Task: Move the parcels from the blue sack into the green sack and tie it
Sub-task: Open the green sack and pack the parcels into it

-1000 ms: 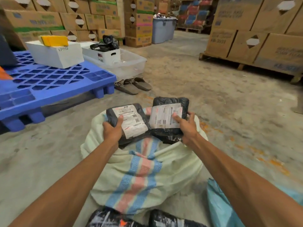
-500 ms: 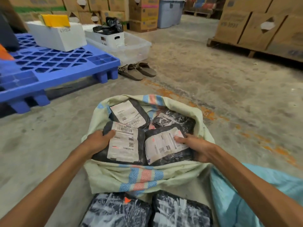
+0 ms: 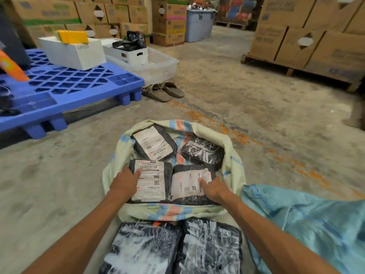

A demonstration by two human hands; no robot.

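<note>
The pale green sack (image 3: 233, 155) with a blue and pink stripe lies open on the floor in front of me. Inside it are two labelled black parcels at the back (image 3: 156, 143) (image 3: 203, 153) and two at the front. My left hand (image 3: 124, 180) holds the front left parcel (image 3: 156, 180) by its left edge, thumb on the label. At the right edge of the front right parcel (image 3: 187, 184), my right hand (image 3: 214, 187) grips with the thumb on the label. The blue sack (image 3: 306, 224) lies crumpled at my right. Two more black parcels (image 3: 142, 248) (image 3: 211, 246) lie just below the green sack.
A blue plastic pallet (image 3: 69, 86) with a white box (image 3: 75, 54) stands at the left. Beside it are a clear tub (image 3: 158, 66) and a pair of sandals (image 3: 164, 91). Cardboard boxes on a wooden pallet (image 3: 306, 46) fill the right; a grey bin (image 3: 197, 24) stands behind.
Both hands have lowered the two parcels from above the sack's mouth down into it, where they now lie flat side by side in front of the two others.
</note>
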